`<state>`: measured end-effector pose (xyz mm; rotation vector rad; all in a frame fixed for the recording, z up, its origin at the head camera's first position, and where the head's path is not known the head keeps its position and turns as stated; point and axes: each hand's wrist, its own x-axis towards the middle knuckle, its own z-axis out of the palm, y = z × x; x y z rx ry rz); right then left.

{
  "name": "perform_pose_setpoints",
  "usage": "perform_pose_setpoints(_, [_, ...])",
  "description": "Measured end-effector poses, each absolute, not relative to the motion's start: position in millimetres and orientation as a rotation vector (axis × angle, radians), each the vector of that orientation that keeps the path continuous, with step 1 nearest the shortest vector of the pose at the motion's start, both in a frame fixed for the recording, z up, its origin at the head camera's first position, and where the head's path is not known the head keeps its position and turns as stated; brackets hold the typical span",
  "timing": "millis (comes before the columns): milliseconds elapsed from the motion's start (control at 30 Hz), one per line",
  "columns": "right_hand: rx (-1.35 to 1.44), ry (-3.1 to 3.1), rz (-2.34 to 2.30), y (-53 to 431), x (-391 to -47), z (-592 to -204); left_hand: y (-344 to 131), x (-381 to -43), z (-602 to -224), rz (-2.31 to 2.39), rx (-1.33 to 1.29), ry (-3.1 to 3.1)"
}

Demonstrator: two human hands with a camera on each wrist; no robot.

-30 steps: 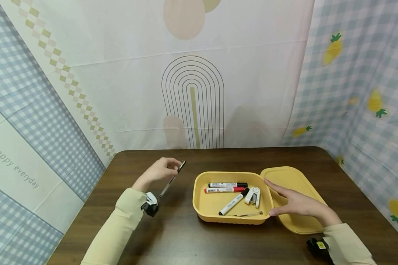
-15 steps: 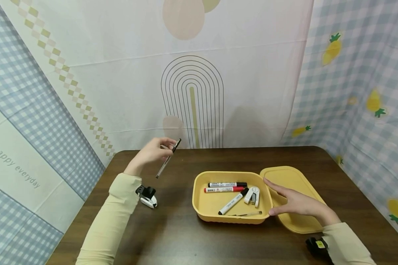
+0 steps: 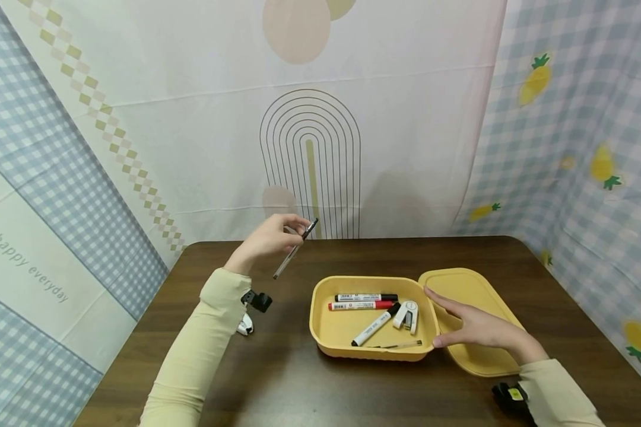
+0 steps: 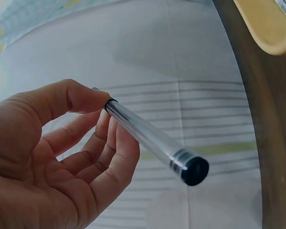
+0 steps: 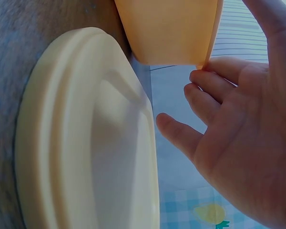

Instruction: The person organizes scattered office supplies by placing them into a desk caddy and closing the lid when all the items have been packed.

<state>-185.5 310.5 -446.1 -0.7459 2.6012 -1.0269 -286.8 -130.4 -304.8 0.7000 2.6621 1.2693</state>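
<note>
My left hand (image 3: 271,237) pinches a clear-barrelled pen (image 4: 148,136) with black ends between thumb and fingers. It is raised over the table's far part, left of a yellow box (image 3: 328,341), with the pen tilted. My right hand (image 3: 483,326) has its fingers extended, thumb and fingertips at the box's right rim. Inside the box lie a black marker (image 3: 352,298), a red marker (image 3: 355,306), a white marker (image 3: 374,327), a small white stapler (image 3: 408,314) and a thin pen (image 3: 403,345).
Beneath my right hand, the yellow lid (image 3: 470,284) lies flat on the dark wooden table (image 3: 320,397). Another white object, like a small stapler (image 3: 246,325), sits left of the box, partly hidden by my left wrist. Printed cloths (image 3: 406,118) hang behind the table.
My left hand has risen with the pen, first drifting left and then swinging right. The white object under that wrist is more covered than half a second ago. My right hand stays put.
</note>
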Motion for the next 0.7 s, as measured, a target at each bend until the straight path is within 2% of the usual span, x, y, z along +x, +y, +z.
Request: perform_pose_setpoints(700, [-0.753, 2.594, -1.014, 311, -186, -445, -52, -281, -270, 1.241, 0.943, 2.603])
